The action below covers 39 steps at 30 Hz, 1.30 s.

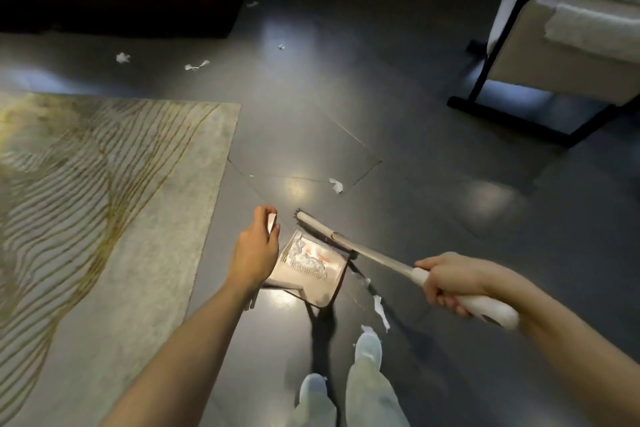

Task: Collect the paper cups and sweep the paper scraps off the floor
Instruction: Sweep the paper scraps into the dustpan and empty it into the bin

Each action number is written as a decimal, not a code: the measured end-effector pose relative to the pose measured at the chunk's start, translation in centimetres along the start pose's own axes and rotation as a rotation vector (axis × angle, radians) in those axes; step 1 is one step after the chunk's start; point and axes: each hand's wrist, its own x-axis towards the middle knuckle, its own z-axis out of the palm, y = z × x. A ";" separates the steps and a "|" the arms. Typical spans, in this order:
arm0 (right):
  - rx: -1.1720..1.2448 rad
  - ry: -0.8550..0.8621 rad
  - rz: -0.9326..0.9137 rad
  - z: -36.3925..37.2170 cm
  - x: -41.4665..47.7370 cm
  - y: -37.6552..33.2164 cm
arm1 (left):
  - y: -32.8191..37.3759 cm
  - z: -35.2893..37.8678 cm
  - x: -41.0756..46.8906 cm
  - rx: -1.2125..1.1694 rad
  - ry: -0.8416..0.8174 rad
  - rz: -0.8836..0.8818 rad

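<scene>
Now, left hand [258,248] curled round the dustpan handle [272,222] and right hand [446,282] clamped on the broom [377,257], loose scraps [380,310] lie just beside the dustpan [311,272] on the floor [415,149], so keep its lip flat and sweep short.

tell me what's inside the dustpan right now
Crumpled white paper scraps lie inside the dustpan, over red print on its floor. The left grip, holding the pan's handle, covers its left edge, and the broom crosses its far corner, so anything there is hidden.
</scene>
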 end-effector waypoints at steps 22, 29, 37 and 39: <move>-0.354 0.079 0.010 -11.3 13.2 -12.1 | 4.3 2.4 19.2 0.074 -0.054 0.028; -0.473 -0.144 -0.023 -10.8 10.5 -12.9 | 4.2 2.1 21.1 0.092 -0.016 0.028; -0.188 -0.130 0.035 -15.4 6.1 -14.4 | 2.8 0.8 19.9 0.069 -0.037 0.019; -0.184 -0.119 0.008 -15.5 5.4 -15.3 | 2.3 0.3 19.0 0.068 -0.026 -0.015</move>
